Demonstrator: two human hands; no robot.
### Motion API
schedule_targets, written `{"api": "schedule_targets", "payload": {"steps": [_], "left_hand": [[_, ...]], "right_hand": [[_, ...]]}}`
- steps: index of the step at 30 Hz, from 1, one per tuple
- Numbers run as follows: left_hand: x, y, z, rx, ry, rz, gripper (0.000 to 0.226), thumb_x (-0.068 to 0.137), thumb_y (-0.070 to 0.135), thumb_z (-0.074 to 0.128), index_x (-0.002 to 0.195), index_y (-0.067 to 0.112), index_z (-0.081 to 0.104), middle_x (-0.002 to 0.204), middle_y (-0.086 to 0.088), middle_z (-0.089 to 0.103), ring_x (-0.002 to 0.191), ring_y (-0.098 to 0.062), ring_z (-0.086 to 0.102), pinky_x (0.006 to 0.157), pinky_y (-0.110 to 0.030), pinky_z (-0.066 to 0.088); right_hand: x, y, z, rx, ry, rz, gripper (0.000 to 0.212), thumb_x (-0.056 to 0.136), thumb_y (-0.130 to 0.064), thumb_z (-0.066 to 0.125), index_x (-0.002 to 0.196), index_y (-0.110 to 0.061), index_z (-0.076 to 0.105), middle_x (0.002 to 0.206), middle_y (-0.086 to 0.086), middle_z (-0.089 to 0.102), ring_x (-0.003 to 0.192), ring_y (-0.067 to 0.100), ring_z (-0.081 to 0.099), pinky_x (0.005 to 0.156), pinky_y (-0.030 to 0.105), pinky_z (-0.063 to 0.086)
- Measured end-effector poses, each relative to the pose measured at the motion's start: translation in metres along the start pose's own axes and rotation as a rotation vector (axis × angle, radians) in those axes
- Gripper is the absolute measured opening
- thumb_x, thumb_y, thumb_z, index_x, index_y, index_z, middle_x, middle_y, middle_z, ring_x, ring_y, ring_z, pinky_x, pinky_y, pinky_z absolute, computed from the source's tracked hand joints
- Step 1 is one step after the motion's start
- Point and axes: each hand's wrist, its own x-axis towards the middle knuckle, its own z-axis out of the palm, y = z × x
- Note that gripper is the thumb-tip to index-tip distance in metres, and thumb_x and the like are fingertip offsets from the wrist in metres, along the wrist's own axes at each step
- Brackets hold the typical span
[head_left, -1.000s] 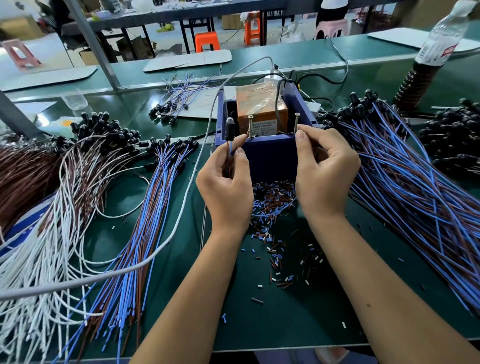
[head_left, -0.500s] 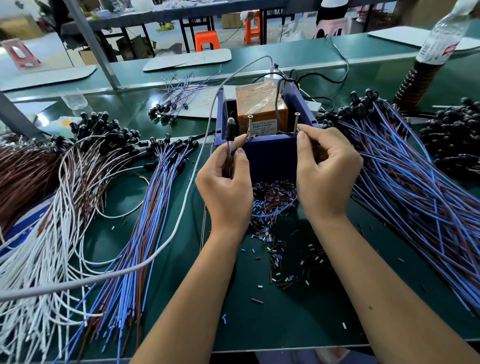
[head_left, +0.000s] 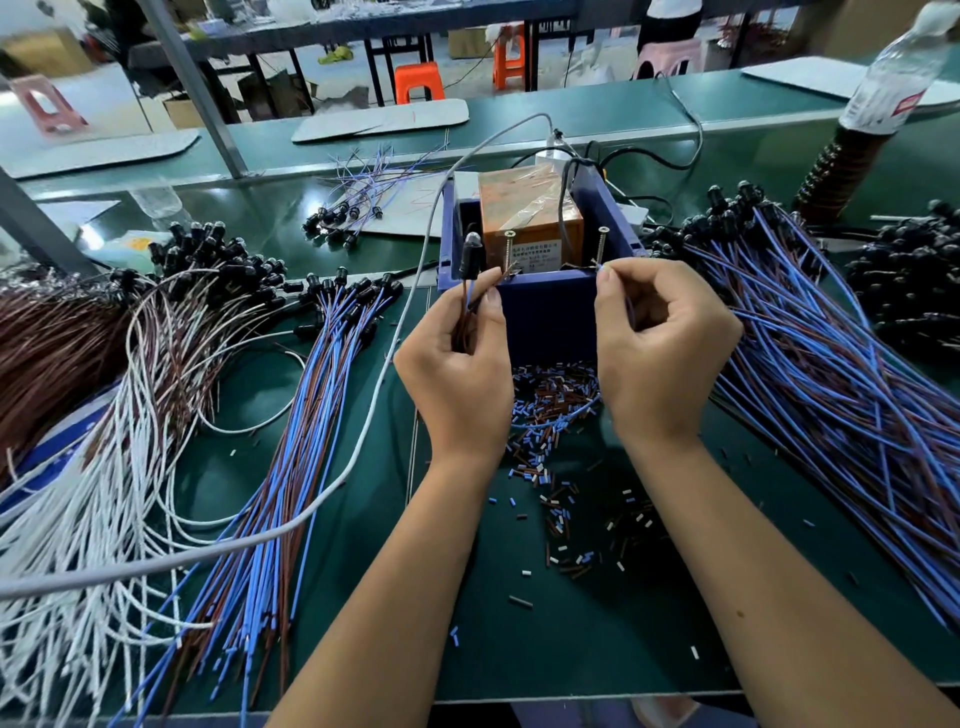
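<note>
Blue and brown, the thin two-wire lead (head_left: 471, 255) ends in a black cap with a clear tip, standing at the front left corner of the blue box (head_left: 550, 317). The left hand (head_left: 457, 369) grips it just below the cap, fingers curled round the wires. The right hand (head_left: 660, 348) pinches the blue wire's end at the box's front right corner, beside an upright screw (head_left: 602, 244). Both palms hide most of the wire; whether its end touches the screw is too small to tell
</note>
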Motion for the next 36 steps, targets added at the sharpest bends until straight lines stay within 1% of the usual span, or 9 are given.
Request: {"api": "schedule_targets", "payload": {"steps": [1,2,6,12,18,23,25,31,36], "left_hand": [[0.0003,-0.0003,0.0003,0.008,0.009,-0.003,0.017,0.098,0.005,0.065,0.107,0.006,0.079,0.07,0.009,0.063,0.069,0.007,0.054,0.07,-0.016,0.045],[0.0008,-0.0003,0.0004,0.01,0.015,-0.006,0.017,0.098,0.005,0.065,0.107,0.006,0.079,0.076,0.008,0.068,0.071,0.005,0.057,0.072,-0.018,0.047],[0.0014,0.0028,-0.001,0.001,0.027,-0.027,0.017,0.098,0.003,0.064,0.108,0.003,0.078,0.091,-0.002,0.076,0.082,0.001,0.065,0.081,-0.02,0.053],[0.0016,0.0034,-0.0013,0.016,0.033,-0.04,0.017,0.098,0.003,0.064,0.107,0.005,0.079,0.084,0.005,0.072,0.076,0.006,0.06,0.077,-0.018,0.05],[0.0013,0.0039,-0.0009,0.002,0.03,-0.057,0.017,0.098,0.003,0.064,0.108,0.004,0.078,0.086,0.002,0.073,0.078,0.004,0.061,0.078,-0.019,0.051],[0.0012,0.0024,-0.0014,0.007,0.031,-0.06,0.017,0.098,0.003,0.064,0.108,0.005,0.079,0.082,0.001,0.07,0.074,0.005,0.057,0.074,-0.018,0.048],[0.0023,0.0016,-0.0017,0.011,0.043,-0.057,0.018,0.098,0.003,0.064,0.108,0.004,0.079,0.079,-0.004,0.07,0.072,0.007,0.054,0.073,-0.017,0.046],[0.0024,0.0027,-0.0021,0.054,0.135,-0.026,0.017,0.097,0.004,0.064,0.105,0.007,0.079,0.08,0.001,0.07,0.071,0.006,0.056,0.074,-0.016,0.047],[0.0027,0.0023,-0.0008,0.024,0.072,-0.045,0.018,0.098,0.004,0.064,0.107,0.005,0.079,0.085,0.002,0.072,0.074,0.005,0.058,0.075,-0.017,0.049]], "right_hand": [[0.0006,0.0004,0.0006,-0.002,0.001,0.007,0.012,0.096,-0.015,0.07,0.087,-0.009,0.077,0.078,0.0,0.071,0.07,0.014,0.065,0.064,0.024,0.051],[0.0014,0.0009,0.0008,-0.003,0.001,0.011,0.013,0.096,-0.015,0.071,0.086,-0.009,0.077,0.077,0.0,0.07,0.069,0.015,0.065,0.064,0.024,0.051],[0.0039,0.0021,0.0006,-0.007,-0.007,0.015,0.014,0.095,-0.015,0.071,0.084,-0.009,0.077,0.075,0.0,0.07,0.067,0.015,0.064,0.062,0.024,0.05],[0.005,0.0028,-0.0002,-0.005,0.005,0.014,0.014,0.094,-0.014,0.071,0.082,-0.009,0.076,0.074,0.001,0.069,0.065,0.014,0.063,0.06,0.023,0.05],[0.0058,0.0037,-0.0005,-0.007,0.013,0.006,0.014,0.094,-0.014,0.071,0.081,-0.01,0.076,0.072,-0.001,0.068,0.064,0.013,0.062,0.06,0.02,0.047],[0.0064,0.005,-0.0004,-0.019,0.031,0.003,0.013,0.094,-0.015,0.071,0.082,-0.01,0.076,0.073,-0.001,0.069,0.064,0.013,0.063,0.061,0.02,0.048],[0.0066,0.0056,-0.0002,-0.019,0.047,0.006,0.013,0.093,-0.014,0.071,0.082,-0.01,0.076,0.073,-0.001,0.069,0.065,0.014,0.063,0.061,0.023,0.049],[0.0057,0.0064,0.0014,-0.003,0.017,-0.002,0.014,0.095,-0.017,0.07,0.086,-0.01,0.077,0.077,0.0,0.071,0.069,0.015,0.066,0.064,0.036,0.054],[0.0056,0.0069,0.001,0.0,0.005,-0.011,0.014,0.097,-0.018,0.07,0.088,-0.01,0.077,0.08,-0.001,0.071,0.071,0.015,0.066,0.065,0.036,0.055]]}}
